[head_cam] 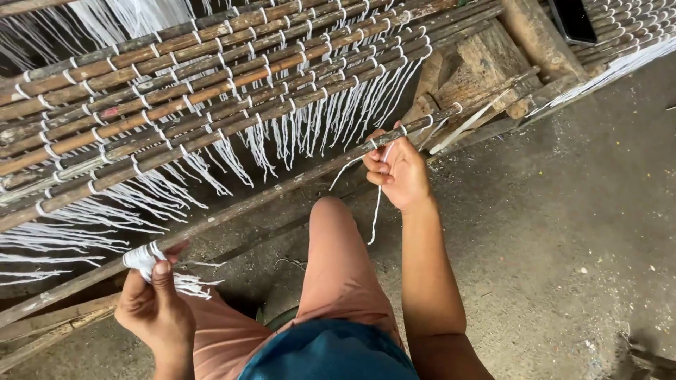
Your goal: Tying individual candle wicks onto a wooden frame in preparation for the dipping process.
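Note:
A mat of brown bamboo sticks (211,77) tied with white string lies across a wooden frame, loose string ends hanging from its near edge. The nearest stick (267,193) runs diagonally, apart from the rest. My left hand (155,302) grips this stick at its lower left, where white string (144,257) is wrapped around it. My right hand (396,172) pinches a white string (377,211) against the stick's upper right end; the string's tail dangles below the hand.
A wooden frame post (486,67) stands at the upper right, with a dark phone (572,20) lying on more sticks beyond it. Grey concrete floor (563,225) spreads to the right. My knees in pink shorts (338,267) are below the stick.

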